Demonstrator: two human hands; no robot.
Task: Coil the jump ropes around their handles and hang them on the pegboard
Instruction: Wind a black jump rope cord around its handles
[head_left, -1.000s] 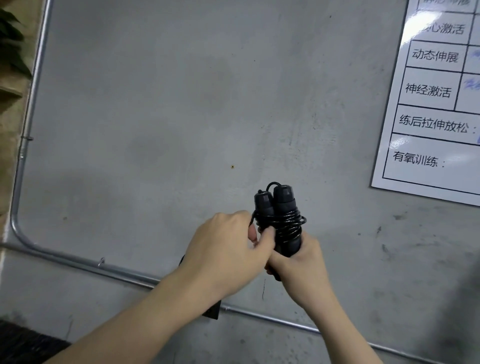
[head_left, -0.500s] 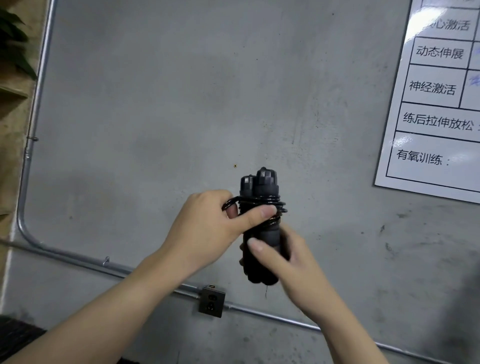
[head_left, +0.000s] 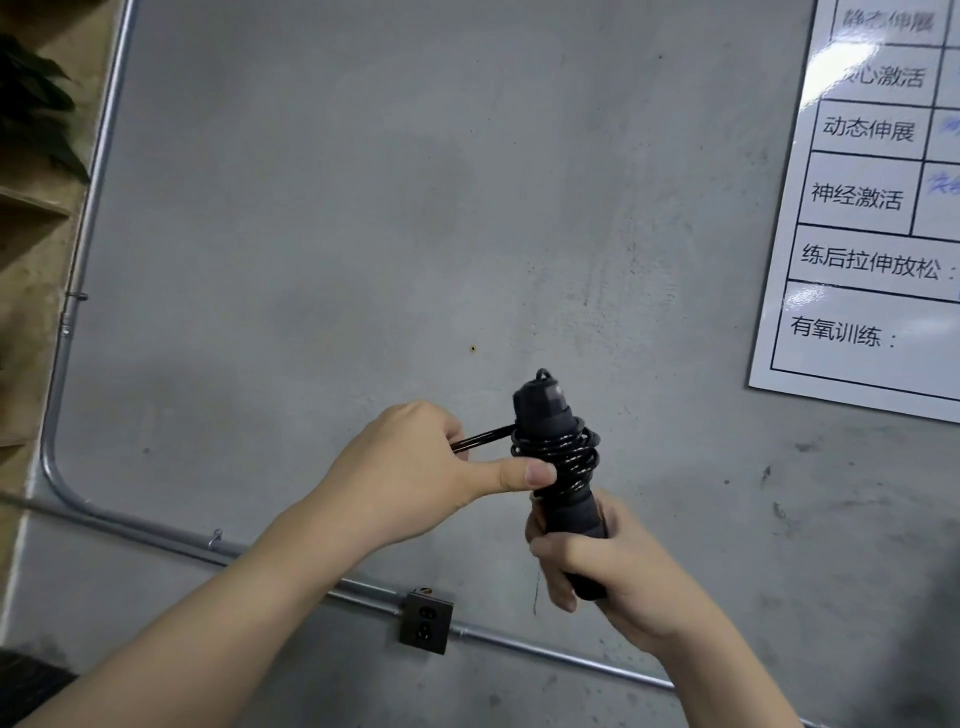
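— Black handles (head_left: 558, 467) standing nearly upright before a concrete wall (head_left: 337, 208); right hand (head_left: 613, 577) gripping their base.
— Left hand (head_left: 410, 478) pinching the rope (head_left: 480, 440), thumb pressing the coils.

Two hands (head_left: 415, 467), one coiled jump rope (head_left: 563, 457), one wall socket (head_left: 426, 621), one printed chart (head_left: 872, 208).

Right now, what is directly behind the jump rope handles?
Behind the jump rope handles is bare grey wall. The right hand covers their lower ends; no pegboard shows.
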